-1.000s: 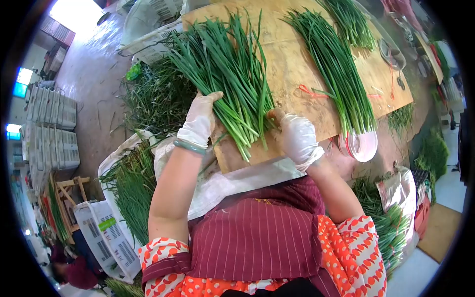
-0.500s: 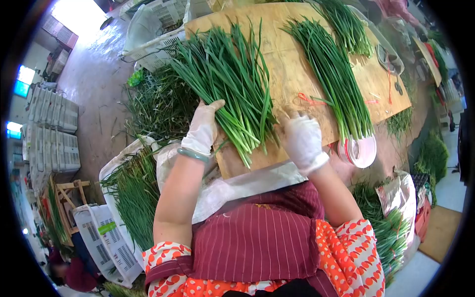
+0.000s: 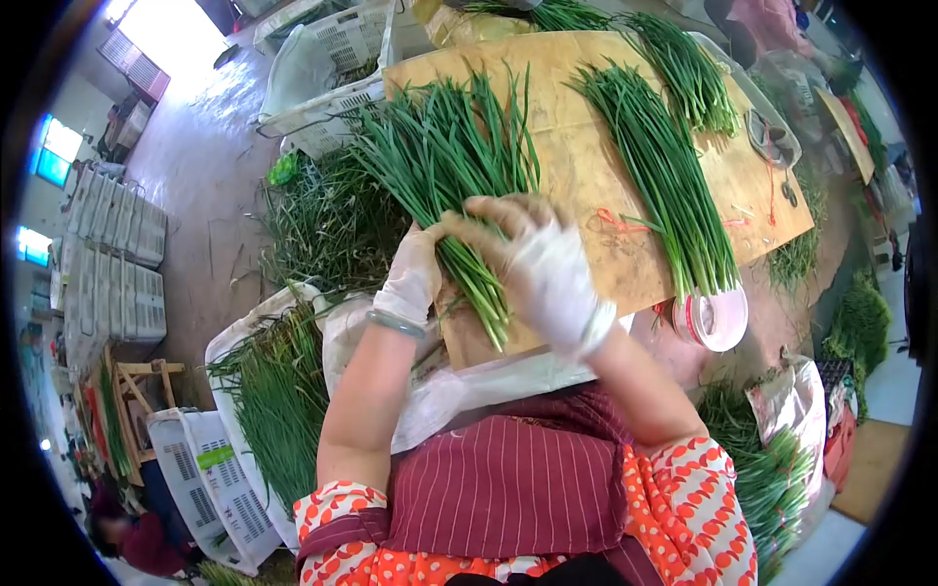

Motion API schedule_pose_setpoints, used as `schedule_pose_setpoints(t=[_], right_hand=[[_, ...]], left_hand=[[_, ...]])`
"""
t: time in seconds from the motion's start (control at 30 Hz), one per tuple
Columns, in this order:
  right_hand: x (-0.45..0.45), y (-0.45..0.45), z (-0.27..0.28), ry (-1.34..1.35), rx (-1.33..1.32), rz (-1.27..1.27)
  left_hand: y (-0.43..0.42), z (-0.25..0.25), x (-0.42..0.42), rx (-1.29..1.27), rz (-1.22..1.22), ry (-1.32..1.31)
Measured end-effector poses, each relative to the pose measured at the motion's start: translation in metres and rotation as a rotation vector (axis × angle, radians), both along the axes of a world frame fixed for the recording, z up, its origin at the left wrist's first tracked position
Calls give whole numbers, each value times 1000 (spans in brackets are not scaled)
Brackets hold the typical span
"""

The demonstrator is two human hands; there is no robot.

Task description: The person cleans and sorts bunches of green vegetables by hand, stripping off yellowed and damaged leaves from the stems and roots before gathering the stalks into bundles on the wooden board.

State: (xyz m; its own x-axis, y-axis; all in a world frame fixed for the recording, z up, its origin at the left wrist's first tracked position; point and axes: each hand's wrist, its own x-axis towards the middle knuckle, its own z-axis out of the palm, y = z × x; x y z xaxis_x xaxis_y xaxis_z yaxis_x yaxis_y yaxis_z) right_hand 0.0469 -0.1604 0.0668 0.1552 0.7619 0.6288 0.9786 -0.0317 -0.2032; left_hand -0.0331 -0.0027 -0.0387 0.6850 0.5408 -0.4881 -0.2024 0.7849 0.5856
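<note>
A loose bunch of garlic chives (image 3: 449, 146) lies on the wooden board (image 3: 576, 146), leaves pointing away and pale cut stems toward me. My left hand (image 3: 412, 273), in a whitish glove with a bangle at the wrist, grips the left edge of this bunch near the stems; its fingers are partly hidden under the stalks. Across the stems reaches my gloved right hand (image 3: 547, 269), somewhat blurred, fingers stretched out and apart over the bunch, their tips close to my left thumb. To the right lies a second bunch of chives (image 3: 664, 176), with red ties (image 3: 620, 221) beside it.
More chives (image 3: 684, 78) lie at the board's far right, near scissors (image 3: 789, 194). A pink-white tub (image 3: 718, 317) stands below the right edge. Crates (image 3: 327, 54) and a heap of trimmings (image 3: 327, 220) are at left; a chive-filled crate (image 3: 220, 366) stands beside my left arm.
My right hand has moved left from the bare board onto the bunch's stems. The bunch's right side looks drawn in narrower. My left hand stays at its left edge.
</note>
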Motion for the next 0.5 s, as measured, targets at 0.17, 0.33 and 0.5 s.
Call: schedule_pose_setpoints(t=[0.17, 0.33, 0.5], right_hand=[[31, 15, -50, 101, -279, 1], [21, 31, -51, -63, -489, 21], [34, 31, -9, 1098, 195, 183]], left_hand=[[-6, 17, 1, 88, 43, 116], [1, 5, 1, 79, 9, 121], [6, -2, -4, 46, -69, 77]])
